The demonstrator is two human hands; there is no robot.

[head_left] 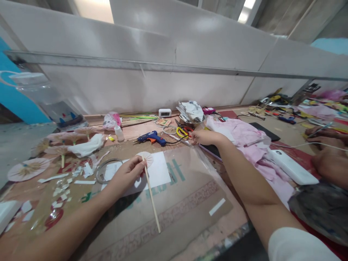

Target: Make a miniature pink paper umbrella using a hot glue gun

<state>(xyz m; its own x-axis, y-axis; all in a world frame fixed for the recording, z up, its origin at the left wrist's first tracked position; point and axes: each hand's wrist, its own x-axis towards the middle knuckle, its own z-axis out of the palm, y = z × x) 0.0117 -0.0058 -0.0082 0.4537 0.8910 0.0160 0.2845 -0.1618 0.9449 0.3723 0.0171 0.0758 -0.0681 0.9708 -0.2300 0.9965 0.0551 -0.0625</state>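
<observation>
My left hand [133, 169] pinches a thin wooden stick [152, 199] near its upper end, where a small round pale paper piece [146, 158] shows behind the fingers. The stick slants down toward me over the cardboard, and a white sheet [160, 170] lies beneath the hand. Farther right, my right hand [202, 137] reaches to the tools at the back, its fingers bent beside red-handled and yellow-handled scissors [181, 133]. Whatever its fingertips hold, if anything, is too small to make out. A blue glue gun [152, 137] lies left of that hand.
Round paper pieces on sticks [28, 169] and a water bottle [54, 101] stand at the left. Pink cloth [241, 139] and a white power bank [295, 167] lie right. Another person's hands [330, 156] are at the far right edge.
</observation>
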